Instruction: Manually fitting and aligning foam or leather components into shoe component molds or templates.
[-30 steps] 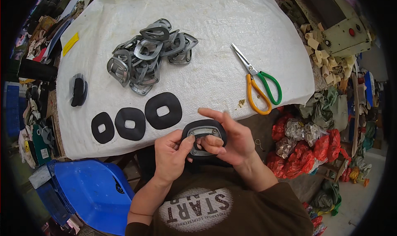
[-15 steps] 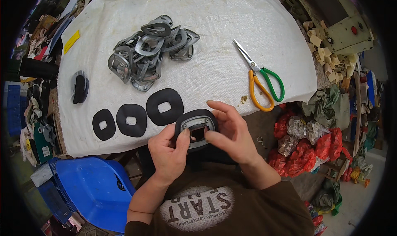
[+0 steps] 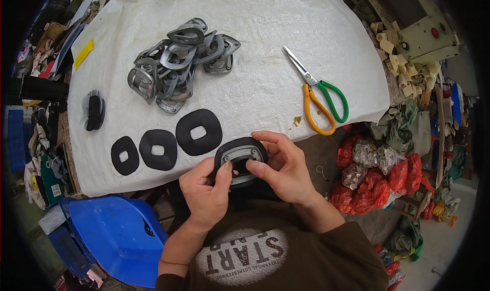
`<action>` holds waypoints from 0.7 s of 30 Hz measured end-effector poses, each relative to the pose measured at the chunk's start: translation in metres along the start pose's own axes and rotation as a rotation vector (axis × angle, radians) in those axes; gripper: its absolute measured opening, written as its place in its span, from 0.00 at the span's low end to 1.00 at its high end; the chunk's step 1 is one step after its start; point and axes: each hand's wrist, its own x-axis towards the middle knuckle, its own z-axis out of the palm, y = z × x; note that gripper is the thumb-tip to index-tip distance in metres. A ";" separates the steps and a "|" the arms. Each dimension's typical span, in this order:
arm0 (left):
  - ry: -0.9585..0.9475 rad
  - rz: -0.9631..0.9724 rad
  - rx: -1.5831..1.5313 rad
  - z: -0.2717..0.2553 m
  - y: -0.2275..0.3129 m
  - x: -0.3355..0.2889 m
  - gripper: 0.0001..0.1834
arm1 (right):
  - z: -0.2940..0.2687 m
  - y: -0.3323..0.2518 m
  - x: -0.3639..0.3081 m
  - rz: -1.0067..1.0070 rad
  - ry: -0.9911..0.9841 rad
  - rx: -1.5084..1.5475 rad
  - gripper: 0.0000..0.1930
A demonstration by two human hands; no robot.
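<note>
Between my two hands, just off the table's near edge, I hold a grey oval frame with a black pad wrapped round its rim (image 3: 244,153). My left hand (image 3: 206,189) grips its left side, the thumb pressed on the frame's inner edge. On the right side my right hand (image 3: 286,171) closes round it, with the thumb at the opening and the fingers behind the rim. Three flat black pads with square holes lie in a row to the left: a small one (image 3: 131,155), a middle one (image 3: 171,155) and a larger one (image 3: 214,130).
A heap of grey frames (image 3: 178,58) lies farther back on the white sheet (image 3: 265,15). Scissors (image 3: 312,89) with one orange and one green handle are at the right. A black item in clear wrap (image 3: 95,111) lies left. A blue tub (image 3: 107,229) stands below; red bags (image 3: 367,194) sit right.
My right thumb has shifted slightly left and up along the frame's opening, and its fingers sit closer round the pad. The view has shifted slightly; the things on the table look unchanged.
</note>
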 end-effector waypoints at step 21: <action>-0.011 0.164 0.176 0.002 -0.001 -0.002 0.05 | -0.004 0.003 0.002 -0.150 0.098 -0.468 0.24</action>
